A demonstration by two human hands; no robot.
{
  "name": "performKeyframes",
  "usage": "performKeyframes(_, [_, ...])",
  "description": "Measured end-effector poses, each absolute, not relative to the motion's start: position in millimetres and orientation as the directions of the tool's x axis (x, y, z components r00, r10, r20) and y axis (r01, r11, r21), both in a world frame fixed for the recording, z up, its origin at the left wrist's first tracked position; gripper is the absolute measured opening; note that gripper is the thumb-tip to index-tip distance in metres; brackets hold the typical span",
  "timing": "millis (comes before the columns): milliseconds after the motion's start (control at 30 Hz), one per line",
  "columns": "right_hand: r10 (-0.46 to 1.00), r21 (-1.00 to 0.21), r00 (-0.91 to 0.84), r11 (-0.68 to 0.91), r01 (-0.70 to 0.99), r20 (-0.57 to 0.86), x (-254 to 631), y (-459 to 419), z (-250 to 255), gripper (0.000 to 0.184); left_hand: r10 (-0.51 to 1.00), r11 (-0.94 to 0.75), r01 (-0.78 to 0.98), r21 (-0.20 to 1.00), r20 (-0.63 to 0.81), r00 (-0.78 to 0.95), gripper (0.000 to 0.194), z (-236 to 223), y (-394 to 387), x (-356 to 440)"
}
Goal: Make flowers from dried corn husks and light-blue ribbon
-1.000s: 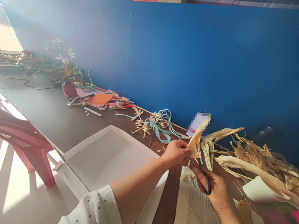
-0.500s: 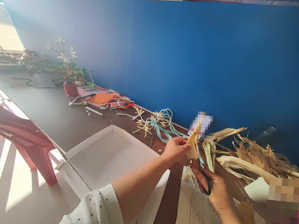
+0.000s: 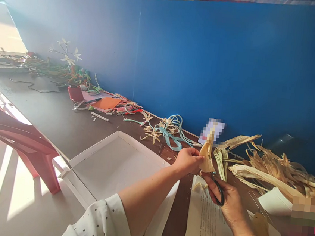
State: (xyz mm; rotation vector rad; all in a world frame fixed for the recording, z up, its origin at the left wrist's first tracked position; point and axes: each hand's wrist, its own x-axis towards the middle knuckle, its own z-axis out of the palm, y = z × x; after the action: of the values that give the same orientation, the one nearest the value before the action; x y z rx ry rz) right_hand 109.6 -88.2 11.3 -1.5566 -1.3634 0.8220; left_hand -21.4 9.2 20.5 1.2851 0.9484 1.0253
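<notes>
My left hand (image 3: 188,161) pinches a pale yellow piece of dried corn husk (image 3: 206,159) at its left edge, holding it up above the table. Just below and to the right, my right hand (image 3: 226,198) is closed round the dark handles of a pair of scissors (image 3: 220,192). The scissor blades are mostly hidden behind the husk piece and my fingers, close to its lower edge. Under my hands lies a printed sheet of paper (image 3: 203,222) with a small folded husk strip (image 3: 199,185) on its upper part.
Dried corn husks (image 3: 278,168) are heaped at the right against the blue partition (image 3: 222,64), near a white cup-like object (image 3: 274,201). A shallow white box lid (image 3: 118,166) lies left of the paper. Star-shaped husk flowers (image 3: 152,134) and blue cords (image 3: 174,134) sit behind. A red plastic chair (image 3: 36,150) stands left.
The husk piece and my left hand have shifted slightly right. The husk shows more of its broad side, and the scissor blades are more hidden behind it.
</notes>
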Motion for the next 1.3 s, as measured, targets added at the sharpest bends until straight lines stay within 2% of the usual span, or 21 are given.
performKeyframes(367, [0.990,-0.901,0.133,-0.018,0.433,0.044,111,-88,12,0.033,0.917,0.179,-0.198,0.964,-0.091,0.389,0.017,25,7,-23])
performKeyframes(533, [0.982,-0.906,0.185,-0.041,0.421,0.042,106,-90,12,0.038,0.930,0.210,-0.190,0.959,-0.136,0.341,0.013,26,9,-23])
performKeyframes(767, [0.996,-0.887,0.084,-0.006,0.461,0.037,113,-88,12,0.048,0.883,0.280,-0.217,0.935,-0.162,0.441,0.007,24,9,-21])
performKeyframes(1000, [0.976,-0.893,0.187,0.013,0.450,0.108,105,-90,13,0.054,0.872,0.306,-0.229,0.924,-0.176,0.457,0.007,27,6,-22])
performKeyframes(1300, [0.978,-0.907,0.202,-0.030,0.419,0.061,106,-89,15,0.053,0.865,0.324,-0.253,0.912,-0.177,0.470,0.009,27,6,-21])
